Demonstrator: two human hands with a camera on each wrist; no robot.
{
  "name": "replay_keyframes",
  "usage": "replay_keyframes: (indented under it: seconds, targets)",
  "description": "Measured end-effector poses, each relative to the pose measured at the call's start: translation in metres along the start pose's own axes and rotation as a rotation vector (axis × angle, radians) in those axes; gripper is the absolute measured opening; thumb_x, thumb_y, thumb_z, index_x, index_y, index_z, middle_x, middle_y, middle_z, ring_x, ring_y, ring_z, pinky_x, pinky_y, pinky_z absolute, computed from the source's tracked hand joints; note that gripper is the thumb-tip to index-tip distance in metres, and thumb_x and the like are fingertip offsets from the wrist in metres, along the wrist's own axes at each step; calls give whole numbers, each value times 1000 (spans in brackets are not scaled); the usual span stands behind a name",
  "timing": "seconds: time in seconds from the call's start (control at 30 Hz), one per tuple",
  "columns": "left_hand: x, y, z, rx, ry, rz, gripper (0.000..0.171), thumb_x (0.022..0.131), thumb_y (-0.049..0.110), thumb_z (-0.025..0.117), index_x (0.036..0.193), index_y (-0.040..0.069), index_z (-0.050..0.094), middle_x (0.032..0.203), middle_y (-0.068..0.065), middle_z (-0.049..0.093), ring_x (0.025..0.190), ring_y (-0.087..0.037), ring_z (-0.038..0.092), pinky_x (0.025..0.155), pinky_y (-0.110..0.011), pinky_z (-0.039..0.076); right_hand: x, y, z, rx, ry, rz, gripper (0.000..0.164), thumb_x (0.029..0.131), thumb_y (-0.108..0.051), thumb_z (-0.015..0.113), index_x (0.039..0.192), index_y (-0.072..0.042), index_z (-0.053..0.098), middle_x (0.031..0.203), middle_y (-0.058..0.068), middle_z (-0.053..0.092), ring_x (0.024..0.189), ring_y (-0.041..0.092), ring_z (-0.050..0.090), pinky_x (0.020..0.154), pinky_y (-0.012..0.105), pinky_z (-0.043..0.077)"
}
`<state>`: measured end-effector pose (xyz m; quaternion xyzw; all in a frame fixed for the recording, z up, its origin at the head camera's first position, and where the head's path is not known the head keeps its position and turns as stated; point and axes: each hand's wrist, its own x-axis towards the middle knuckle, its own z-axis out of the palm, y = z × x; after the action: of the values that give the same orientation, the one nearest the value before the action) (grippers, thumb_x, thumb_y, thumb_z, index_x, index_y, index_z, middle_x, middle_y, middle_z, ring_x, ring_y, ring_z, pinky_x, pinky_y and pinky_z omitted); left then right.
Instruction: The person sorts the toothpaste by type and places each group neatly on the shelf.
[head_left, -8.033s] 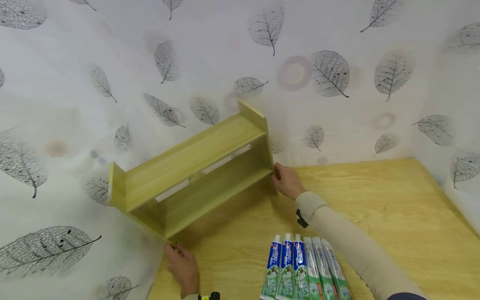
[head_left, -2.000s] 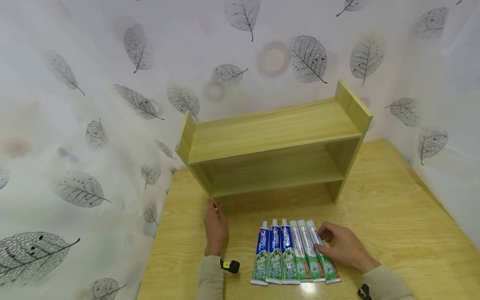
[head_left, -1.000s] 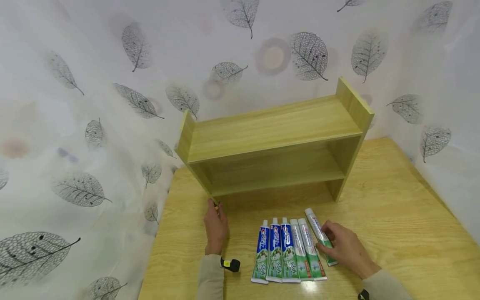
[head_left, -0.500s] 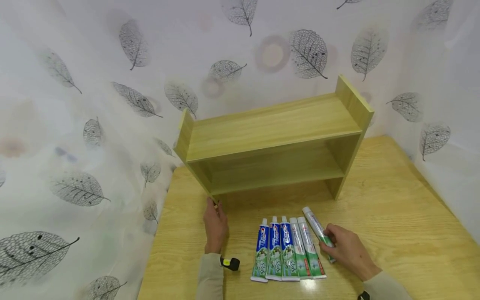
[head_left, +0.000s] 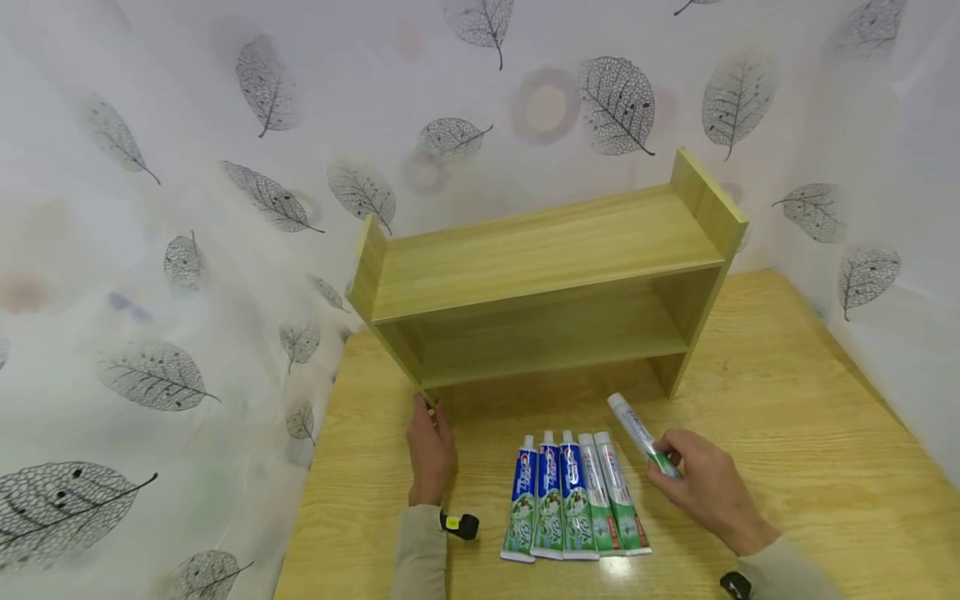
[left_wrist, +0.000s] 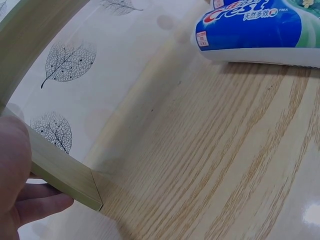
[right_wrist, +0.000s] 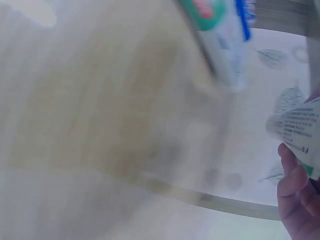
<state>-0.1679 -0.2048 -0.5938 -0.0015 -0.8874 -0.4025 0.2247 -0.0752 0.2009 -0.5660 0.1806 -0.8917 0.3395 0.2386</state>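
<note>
My right hand point(head_left: 708, 487) pinches a white and green toothpaste tube point(head_left: 633, 423) by its lower part, cap end pointing up and left toward the shelf. In the right wrist view, fingers point(right_wrist: 292, 185) curl round this tube point(right_wrist: 301, 131), printed side showing. My left hand point(head_left: 431, 454) grips the bottom front of the left side panel of a two-tier wooden shelf point(head_left: 525, 258); in the left wrist view, thumb and fingers lie on either side of the panel point(left_wrist: 67, 182). Between the hands, blue and green Crest tubes point(head_left: 550, 500) and two white and green tubes point(head_left: 618, 496) lie side by side.
The shelf stands slightly angled on a wood-grain table point(head_left: 810, 400), near the leaf-patterned wall point(head_left: 540, 100). Its right side panel point(head_left: 697, 308) rises behind the held tube. Leaf-patterned covering also bounds the table on the left and right.
Between eight and two seconds ago, the shelf moved right and turned. Since then, my right hand has drawn the rightmost tube out of the row and raised it. My left hand stays on the shelf.
</note>
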Motion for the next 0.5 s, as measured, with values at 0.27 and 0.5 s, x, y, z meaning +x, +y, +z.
replay_keyframes:
  seconds: [0.27,0.5]
  targets:
    - [-1,3,-1,2,3,0,9,116,10,52,119,2,57,103,-28,75,73,-31,75,56,-32,55,21,-21,-29,28,31,-36,36,66,4,88,88,-15,67,82,-9,67,66,-9,48,52,9,38]
    - [0,3,-1,11,4,-2,11,116,9,53,122,2,57,107,-29,75,79,-34,76,59,-36,57,42,-43,-55,43,83,-74,33,66,4,85,89,-11,66,83,-8,66,65,-7,49,53,9,40]
